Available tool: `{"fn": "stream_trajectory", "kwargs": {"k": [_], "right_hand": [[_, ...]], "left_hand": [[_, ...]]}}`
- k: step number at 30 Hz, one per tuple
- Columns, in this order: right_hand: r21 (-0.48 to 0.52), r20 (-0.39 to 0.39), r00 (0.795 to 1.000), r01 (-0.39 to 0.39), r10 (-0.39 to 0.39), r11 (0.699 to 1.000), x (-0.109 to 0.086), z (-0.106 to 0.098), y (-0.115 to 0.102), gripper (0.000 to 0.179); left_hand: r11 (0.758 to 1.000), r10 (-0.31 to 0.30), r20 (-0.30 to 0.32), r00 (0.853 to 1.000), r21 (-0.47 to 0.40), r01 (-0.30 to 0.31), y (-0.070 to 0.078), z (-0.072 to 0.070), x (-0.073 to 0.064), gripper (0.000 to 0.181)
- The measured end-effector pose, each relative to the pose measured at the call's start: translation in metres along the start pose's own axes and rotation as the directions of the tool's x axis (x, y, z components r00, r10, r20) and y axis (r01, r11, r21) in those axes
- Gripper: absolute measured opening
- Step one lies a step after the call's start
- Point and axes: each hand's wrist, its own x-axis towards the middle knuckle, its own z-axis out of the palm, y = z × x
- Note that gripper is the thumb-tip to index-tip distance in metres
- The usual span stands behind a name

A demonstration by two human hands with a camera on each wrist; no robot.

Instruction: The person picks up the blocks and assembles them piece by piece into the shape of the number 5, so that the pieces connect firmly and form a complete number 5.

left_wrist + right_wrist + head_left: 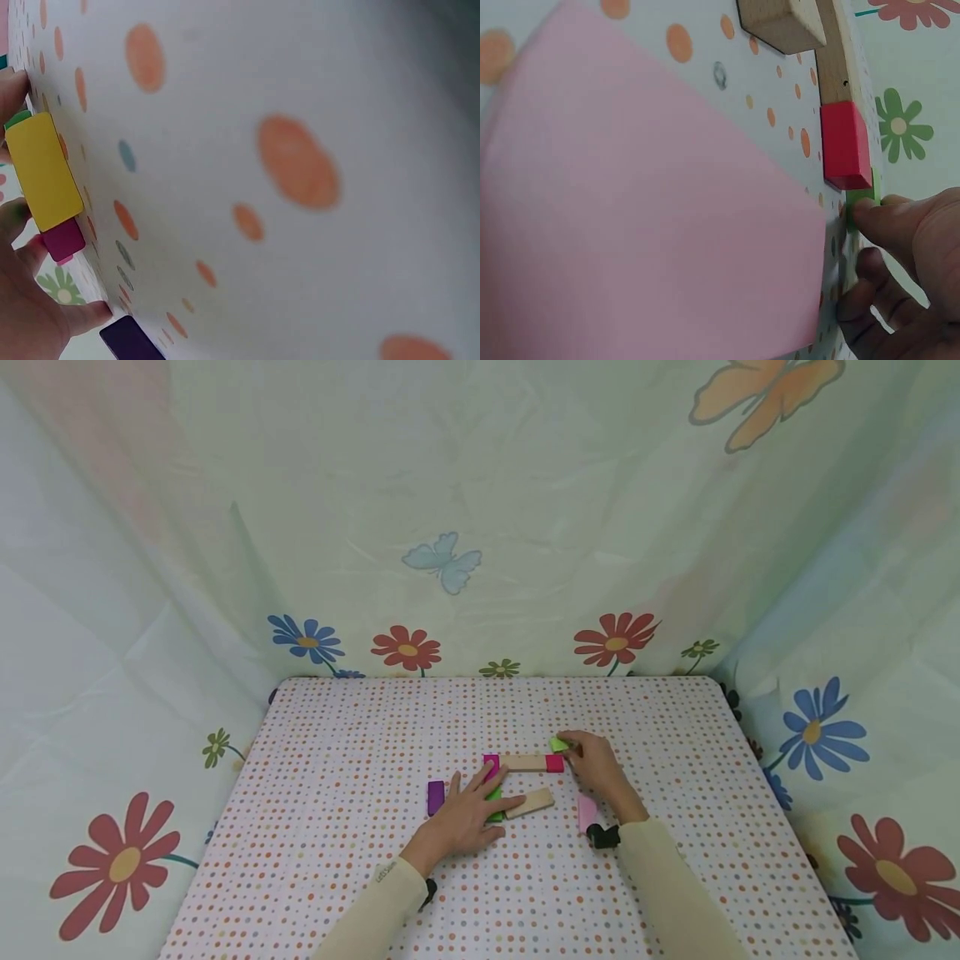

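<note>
My left hand (465, 817) is spread, its fingers over a magenta block (491, 762) and a green block (494, 805). The left wrist view shows a yellow block (45, 172) by these fingers; the hand hides it from the head view. A purple block (436, 797) lies left of that hand. With thumb and fingers, my right hand (600, 772) pinches a light green block (558, 744) just behind a red block (554, 764). A long wooden block (522, 763) runs between the magenta and red blocks.
Another wooden block (530, 803) lies slanted in front of the row. Close to the right wrist is a pink piece (587, 814), large in the right wrist view. The dotted tabletop (337, 752) reaches back to a flowered curtain (525, 527).
</note>
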Motion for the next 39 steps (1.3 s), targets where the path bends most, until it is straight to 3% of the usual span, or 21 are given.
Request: {"fn": "stream_trajectory", "kwargs": {"k": [13, 23, 39], "right_hand": [[0.016, -0.114, 0.993, 0.032, -0.03, 0.999, -0.008, -0.012, -0.003, 0.037], [0.036, -0.167, 0.986, 0.031, -0.024, 0.999, -0.033, -0.015, -0.013, 0.036], [0.041, -0.065, 0.998, 0.024, -0.021, 0.999, -0.072, -0.003, -0.01, 0.036]], "left_hand": [[1.0, 0.003, 0.003, 1.0, -0.007, -0.003, 0.0, -0.001, 0.0, 0.062], [1.0, 0.006, -0.001, 1.0, -0.028, -0.006, 0.0, -0.001, 0.0, 0.061], [0.999, 0.009, -0.004, 1.0, -0.041, -0.009, 0.0, -0.002, -0.001, 0.06]]}}
